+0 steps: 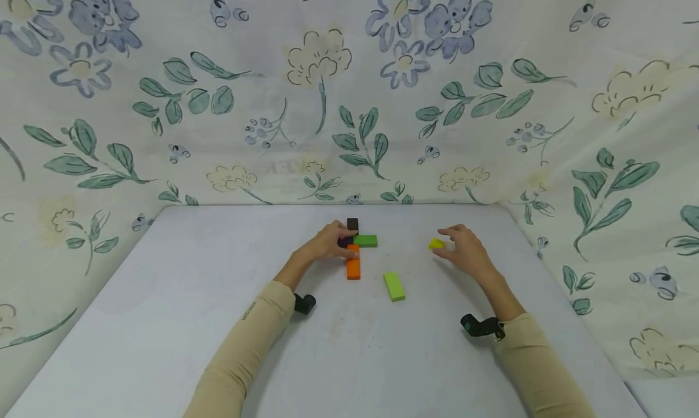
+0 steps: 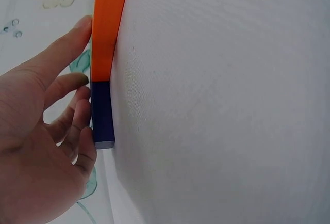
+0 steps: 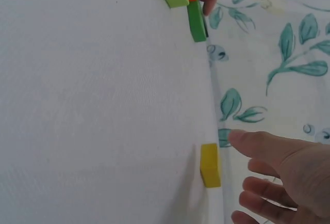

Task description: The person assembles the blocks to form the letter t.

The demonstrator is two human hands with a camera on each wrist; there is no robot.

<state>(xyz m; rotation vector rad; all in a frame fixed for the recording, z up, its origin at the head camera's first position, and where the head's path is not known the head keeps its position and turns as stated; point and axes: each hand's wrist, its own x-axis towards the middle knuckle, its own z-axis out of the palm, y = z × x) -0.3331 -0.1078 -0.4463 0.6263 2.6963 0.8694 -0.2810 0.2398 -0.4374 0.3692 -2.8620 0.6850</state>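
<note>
My left hand (image 1: 329, 242) reaches over a cross-like group of rectangular blocks, its fingers extended along them. In that group are a black block (image 1: 352, 224), a green block (image 1: 367, 241), an orange block (image 1: 354, 270) and a dark blue block (image 2: 102, 113) partly hidden under the hand. The thumb lies at the orange block, and other fingertips are right at the dark blue one in the left wrist view. Beside a small yellow block (image 3: 209, 166) on the right, my right hand (image 1: 463, 248) has thumb and fingers spread around it, with a gap showing in the right wrist view.
A lime-green block (image 1: 394, 286) lies tilted on the white table (image 1: 349, 357), nearer me than the group. Floral cloth (image 1: 246, 102) hangs behind the table and along its sides. Dark cameras (image 1: 482, 326) are strapped at both wrists.
</note>
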